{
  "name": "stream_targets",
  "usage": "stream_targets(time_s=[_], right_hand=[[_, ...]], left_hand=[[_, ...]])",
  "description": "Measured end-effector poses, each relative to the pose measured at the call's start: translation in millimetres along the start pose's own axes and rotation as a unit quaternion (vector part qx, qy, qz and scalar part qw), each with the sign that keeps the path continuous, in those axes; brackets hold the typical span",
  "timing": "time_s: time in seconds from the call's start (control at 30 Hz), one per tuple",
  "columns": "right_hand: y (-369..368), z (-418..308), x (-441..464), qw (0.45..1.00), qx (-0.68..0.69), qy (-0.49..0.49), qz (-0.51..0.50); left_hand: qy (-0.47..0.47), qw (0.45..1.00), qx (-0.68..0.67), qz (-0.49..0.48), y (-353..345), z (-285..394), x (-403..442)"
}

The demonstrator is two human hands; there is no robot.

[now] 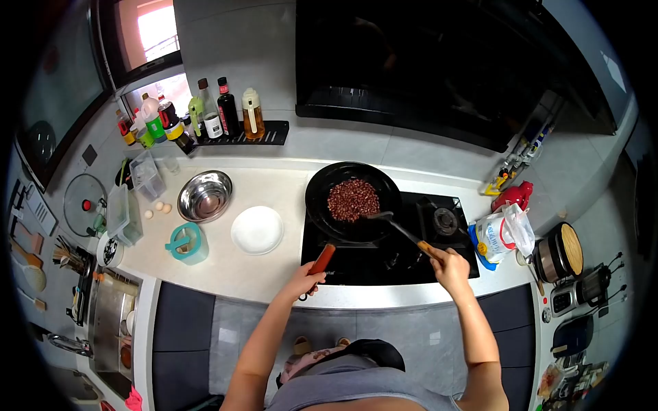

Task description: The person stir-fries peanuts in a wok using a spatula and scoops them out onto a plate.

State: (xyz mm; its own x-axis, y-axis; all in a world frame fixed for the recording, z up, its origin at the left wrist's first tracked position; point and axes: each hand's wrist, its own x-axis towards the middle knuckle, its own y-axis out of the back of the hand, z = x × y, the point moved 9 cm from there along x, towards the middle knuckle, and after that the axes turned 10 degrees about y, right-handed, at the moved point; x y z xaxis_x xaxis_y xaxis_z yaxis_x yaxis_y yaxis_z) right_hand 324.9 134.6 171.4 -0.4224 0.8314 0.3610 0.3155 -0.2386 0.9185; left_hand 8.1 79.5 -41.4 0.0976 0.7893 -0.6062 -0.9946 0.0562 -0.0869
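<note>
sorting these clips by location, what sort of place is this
A kitchen, most likely a home one: a black pan sits on a built-in cooktop, bottles stand on a wall shelf, and there's a sink.

Top (363, 392): plain grey, sleeveless.
Lower garment (310, 364): pink, patterned, print too small to tell, showing beyond the top's left side.
Black cloth (382, 352): rounded, just beyond the top.
Footwear (301, 345): tan, farther from the top.
Left hand (306, 281), right hand (450, 269): bare.

Frame centre: pan (318, 193) on stove (356, 272). Plate (257, 230) left of it, bowl (205, 196) upper left of plate.
</note>
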Motion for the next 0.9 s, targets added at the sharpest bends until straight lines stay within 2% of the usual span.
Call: stream_targets(time_s=[0.17, 0.3, 0.47, 0.57, 0.7, 0.77, 0.8, 0.9], right_hand=[[-11.9, -10.9, 4.2, 0.997, -0.034, 0.047, -0.045], [-74.3, -29.8, 39.2, 0.999, 0.004, 0.052, -0.007], [-109.5, -29.2, 64.1, 0.997, 0.049, -0.011, 0.057], [-98.3, -12.5, 57.4, 0.991, 0.061, -0.001, 0.119], [-65.0, 33.1, 44.6, 0.985, 0.099, -0.118, 0.075], [-69.6, 66.5, 39.4, 0.987, 0.086, -0.109, 0.086], [-88.1, 88.7, 37.0, 0.961, 0.214, -0.164, 0.056], [-131.2, 104.1, 39.9, 0.869, 0.407, -0.279, -0.027]], left_hand=[[-0.006, 1.0, -0.009, -0.008, -3.2, -1.2, 2.8], [-0.015, 1.0, -0.003, -0.005, 2.4, -0.7, -0.9], [-0.01, 1.0, -0.014, -0.002, 0.5, 0.5, -0.8], [-0.018, 1.0, -0.003, 0.001, 2.3, -0.1, 3.2], [-0.013, 1.0, -0.01, -0.001, 2.1, -1.0, 3.8], [-0.012, 1.0, -0.009, -0.007, 2.5, -0.2, 3.9], [-0.015, 1.0, -0.007, -0.01, 2.2, 1.1, 3.7], [-0.021, 1.0, -0.003, -0.015, 3.0, 3.6, 2.1]])
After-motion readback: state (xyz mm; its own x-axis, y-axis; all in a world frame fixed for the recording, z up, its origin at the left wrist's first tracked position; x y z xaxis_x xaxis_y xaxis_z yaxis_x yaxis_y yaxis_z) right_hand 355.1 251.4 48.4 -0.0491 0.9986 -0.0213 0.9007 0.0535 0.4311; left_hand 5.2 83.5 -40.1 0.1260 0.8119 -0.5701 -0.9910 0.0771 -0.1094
